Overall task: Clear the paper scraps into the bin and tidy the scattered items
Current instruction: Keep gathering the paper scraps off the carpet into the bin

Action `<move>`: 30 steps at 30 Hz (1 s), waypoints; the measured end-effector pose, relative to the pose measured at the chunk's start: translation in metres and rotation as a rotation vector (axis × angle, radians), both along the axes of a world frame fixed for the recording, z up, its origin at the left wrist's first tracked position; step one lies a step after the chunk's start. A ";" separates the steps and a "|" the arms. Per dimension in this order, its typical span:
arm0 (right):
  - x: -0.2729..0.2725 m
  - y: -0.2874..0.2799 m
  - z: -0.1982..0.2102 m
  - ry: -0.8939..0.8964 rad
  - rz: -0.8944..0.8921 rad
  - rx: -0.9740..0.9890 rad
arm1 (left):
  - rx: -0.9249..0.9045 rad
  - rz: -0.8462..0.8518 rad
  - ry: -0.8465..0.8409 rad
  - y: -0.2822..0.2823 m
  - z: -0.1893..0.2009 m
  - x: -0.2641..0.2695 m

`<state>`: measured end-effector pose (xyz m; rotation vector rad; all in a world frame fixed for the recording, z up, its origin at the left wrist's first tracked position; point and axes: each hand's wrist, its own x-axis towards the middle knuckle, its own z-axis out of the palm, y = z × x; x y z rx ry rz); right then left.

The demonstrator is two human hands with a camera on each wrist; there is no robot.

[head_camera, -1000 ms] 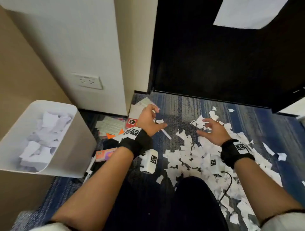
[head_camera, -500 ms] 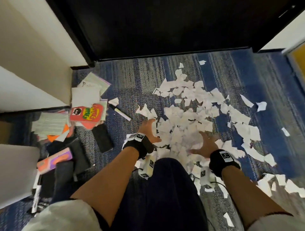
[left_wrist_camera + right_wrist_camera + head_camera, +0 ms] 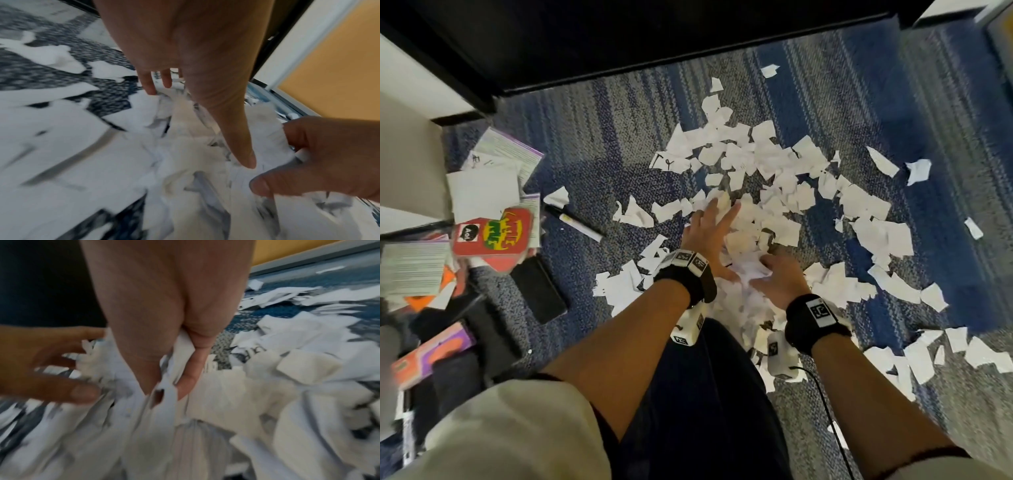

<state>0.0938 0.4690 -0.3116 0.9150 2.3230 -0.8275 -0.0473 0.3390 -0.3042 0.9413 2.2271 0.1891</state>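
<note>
Torn white paper scraps (image 3: 767, 161) lie in a wide pile on the blue carpet (image 3: 592, 144) in front of my knee. My left hand (image 3: 709, 236) rests in the near part of the pile, its straight fingers pushing scraps toward the right hand. My right hand (image 3: 774, 277) faces it a few centimetres away, fingers curled round a bunch of scraps. In the right wrist view, thumb and fingers (image 3: 191, 373) pinch crumpled paper (image 3: 168, 386). In the left wrist view, the left thumb (image 3: 242, 146) points down into the scraps. The bin is out of view.
At the left lie loose items: a red card box (image 3: 493, 236), white sheets (image 3: 482, 192), a marker (image 3: 575, 222), a black phone (image 3: 539, 291) and an orange-purple box (image 3: 431, 353). A dark door (image 3: 654, 34) closes the far side. More scraps trail off to the right (image 3: 893, 236).
The view swung away from the bin to the pile. Both hands dropped into the scraps and drew together; the right hand's fingers curled round a bunch of paper.
</note>
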 end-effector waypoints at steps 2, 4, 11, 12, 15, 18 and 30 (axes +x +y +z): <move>0.011 0.019 -0.001 0.001 -0.132 0.029 | 0.015 -0.099 0.028 0.020 -0.003 0.005; 0.019 0.037 -0.002 -0.001 -0.278 0.075 | 0.004 -0.176 0.050 0.031 -0.008 0.010; 0.030 0.054 -0.016 0.014 -0.452 0.015 | -0.083 -0.411 0.130 0.051 -0.024 0.010; 0.034 0.054 -0.017 0.033 -0.494 0.010 | -0.051 -0.423 0.131 0.054 -0.021 0.009; 0.044 0.051 -0.020 0.114 -0.526 0.019 | 0.105 -0.362 0.035 0.056 -0.014 0.010; 0.047 0.049 -0.022 0.185 -0.551 0.005 | 0.122 -0.339 -0.031 0.060 -0.012 0.018; 0.041 0.058 -0.004 0.072 -0.375 -0.079 | -0.024 -0.165 -0.171 0.067 -0.010 0.056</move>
